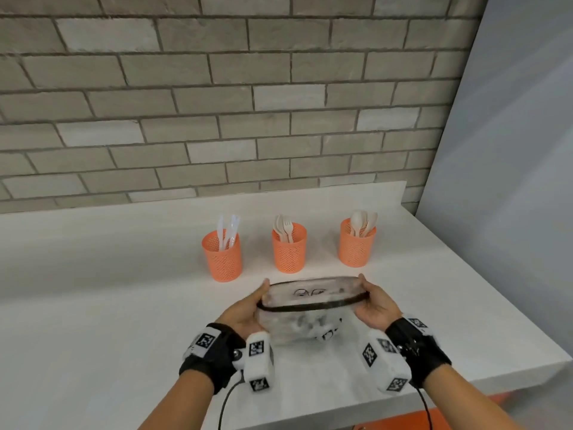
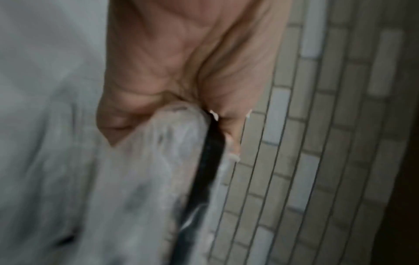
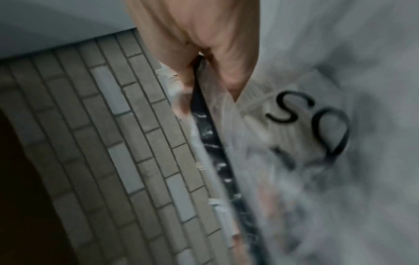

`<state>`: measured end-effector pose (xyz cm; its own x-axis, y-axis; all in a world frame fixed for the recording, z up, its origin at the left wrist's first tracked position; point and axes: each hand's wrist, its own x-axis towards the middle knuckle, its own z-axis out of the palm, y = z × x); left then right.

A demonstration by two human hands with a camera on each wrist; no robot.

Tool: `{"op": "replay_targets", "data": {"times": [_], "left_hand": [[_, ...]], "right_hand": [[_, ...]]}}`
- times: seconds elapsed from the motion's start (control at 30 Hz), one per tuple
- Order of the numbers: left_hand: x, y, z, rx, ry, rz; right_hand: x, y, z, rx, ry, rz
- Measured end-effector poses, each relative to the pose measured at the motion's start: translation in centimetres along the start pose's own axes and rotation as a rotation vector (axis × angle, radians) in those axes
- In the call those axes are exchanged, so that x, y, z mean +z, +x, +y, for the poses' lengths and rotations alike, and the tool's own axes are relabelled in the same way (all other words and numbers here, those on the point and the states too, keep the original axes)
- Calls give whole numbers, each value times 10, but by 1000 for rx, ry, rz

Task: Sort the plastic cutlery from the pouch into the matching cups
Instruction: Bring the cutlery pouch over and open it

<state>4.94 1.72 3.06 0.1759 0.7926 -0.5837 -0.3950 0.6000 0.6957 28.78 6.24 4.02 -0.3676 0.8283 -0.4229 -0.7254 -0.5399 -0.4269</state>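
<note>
A clear plastic pouch (image 1: 310,308) with a black zip rim and black lettering is held up over the white counter. My left hand (image 1: 245,311) grips its left end and my right hand (image 1: 373,305) grips its right end. The pouch looks blurred. In the left wrist view the thumb and fingers pinch the pouch (image 2: 158,161) at its black rim; the right wrist view shows the same pinch on the pouch (image 3: 283,143). Behind stand three orange mesh cups: the left cup (image 1: 222,259) with clear knives, the middle cup (image 1: 289,249) with forks, the right cup (image 1: 356,243) with spoons.
The white counter (image 1: 108,305) runs along a grey brick wall (image 1: 217,103). Its right edge drops off near a pale panel (image 1: 511,181). An orange surface (image 1: 403,422) shows below the counter's front edge.
</note>
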Motion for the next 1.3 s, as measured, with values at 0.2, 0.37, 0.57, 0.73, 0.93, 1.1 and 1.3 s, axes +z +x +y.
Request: {"op": "replay_targets", "data": {"times": [0.2,0.37,0.57,0.73,0.93,1.1,1.3], "left_hand": [[-5,10,-2,77,-526,36],[-3,29,-18,177,-266,139],[-4,23,-22,314,844,102],[-3,17,-16,248,557,124],[4,19,-19,107,-273,-119],[-8,37,-25,69,-389,97],[-11,34,-22,353,67,618]], "right_hand": [[-17,-12,13,3,-1269,-11],[-9,-5,-2,1,-1296,41],[-15,12,-22,44,-613,189],[-8,6,-29,149,-428,56],[-8,21,2,119,-249,103],[-20,31,2,95,-289,102],[-19,21,-8,-156,-815,230]]}}
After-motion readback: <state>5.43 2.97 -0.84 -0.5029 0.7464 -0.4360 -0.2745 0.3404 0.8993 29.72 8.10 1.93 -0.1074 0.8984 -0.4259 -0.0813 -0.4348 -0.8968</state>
